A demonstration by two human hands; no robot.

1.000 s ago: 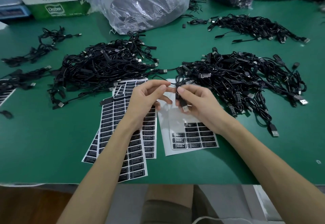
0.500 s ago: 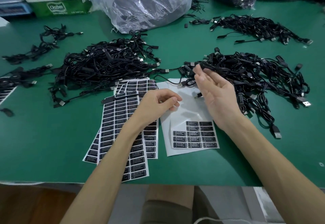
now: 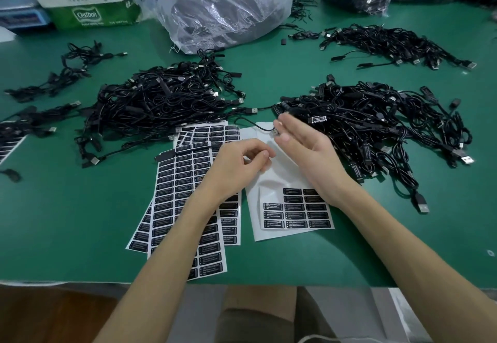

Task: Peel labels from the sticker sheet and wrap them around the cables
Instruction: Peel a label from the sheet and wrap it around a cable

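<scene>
Your right hand (image 3: 304,149) is spread, palm turned inward, fingers (image 3: 289,124) straight and gripping nothing; their tips hover at the near-left edge of the big tangled heap of black cables (image 3: 376,124) on your right. A small metal plug on a thin black cable (image 3: 274,131) lies just beside those fingertips, though whether they touch it cannot be told. Your left hand (image 3: 239,165) is loosely curled, thumb and forefinger tips drawn close together; whether a label sits between them cannot be told.

Under both hands lies the mostly peeled white sticker sheet (image 3: 271,178), its upper part bare and glossy, with a block of black rectangular labels (image 3: 295,215) left at its near end. Your left forearm crosses a fanned stack of full label sheets (image 3: 177,197), which overlap one another just left of the white one.

Farther out, a second large heap of black cables (image 3: 161,103) lies to the left on the green table mat (image 3: 67,208), with one cable and its plug (image 3: 251,110) bridging the gap between the two heaps. A thinner scatter of cables (image 3: 390,44) lies at the far right. At the back are a crumpled clear plastic bag (image 3: 223,6) and a white and green cardboard box (image 3: 88,1).
</scene>
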